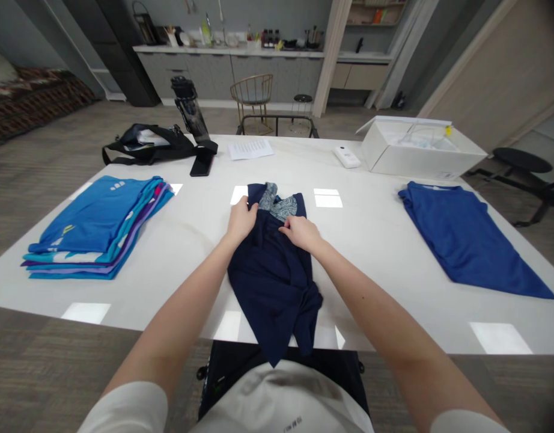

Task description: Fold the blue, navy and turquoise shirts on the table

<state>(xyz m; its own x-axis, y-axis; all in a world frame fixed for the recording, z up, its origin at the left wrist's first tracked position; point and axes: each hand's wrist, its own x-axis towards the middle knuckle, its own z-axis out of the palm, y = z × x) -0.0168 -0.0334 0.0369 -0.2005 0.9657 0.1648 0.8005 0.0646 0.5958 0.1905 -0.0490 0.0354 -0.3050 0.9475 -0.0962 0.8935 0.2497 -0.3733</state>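
A dark navy shirt (272, 270) with a grey patterned collar (282, 207) lies bunched in front of me, its lower corner hanging past the table's near edge. My left hand (242, 218) pinches its upper left side, beside the collar. On the other side, my right hand (301, 233) has its fingers closed on the cloth just below the collar. A stack of folded shirts (92, 216), mostly blue with purple layers, sits at the left. Over at the right lies a flat blue shirt (461, 234).
Along the white table's (187, 228) far side are a black bag (146, 147), a dark bottle (191, 111), a phone (202, 162), a paper sheet (251, 149), a small white device (347, 157) and an open white box (416, 147). A chair (252, 93) stands beyond.
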